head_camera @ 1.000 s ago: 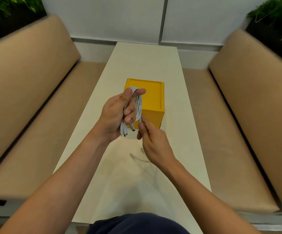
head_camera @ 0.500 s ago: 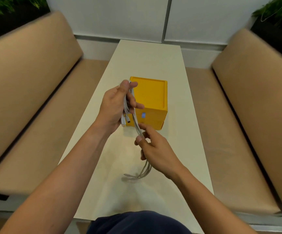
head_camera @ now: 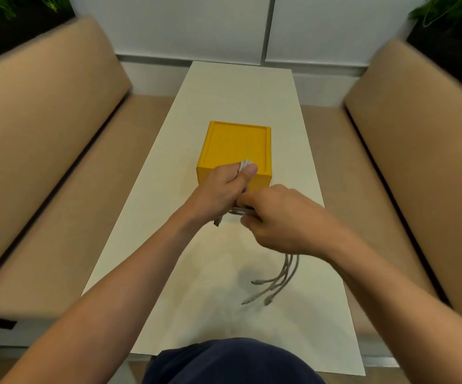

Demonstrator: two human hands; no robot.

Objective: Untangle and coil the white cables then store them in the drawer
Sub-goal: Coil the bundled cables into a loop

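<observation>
My left hand (head_camera: 221, 187) grips a bundle of white cables (head_camera: 276, 284); a loop of them sticks out above its thumb, and plug ends poke out below the palm. My right hand (head_camera: 282, 220) is curled round the same cables just right of the left hand. The loose tails hang from under my right hand, and their plugs dangle above the white table (head_camera: 224, 92). A yellow drawer box (head_camera: 235, 145) stands on the table just behind both hands. Its front is mostly hidden by my hands.
Tan cushioned benches (head_camera: 44, 139) run along both sides of the narrow table. A white wall closes the far end, with green plants in both upper corners. My dark-clad lap is at the bottom edge.
My right hand has swung up from below to just beside the left hand, carrying the cables across. The loose tails now trail lower right. My left hand has turned palm down.
</observation>
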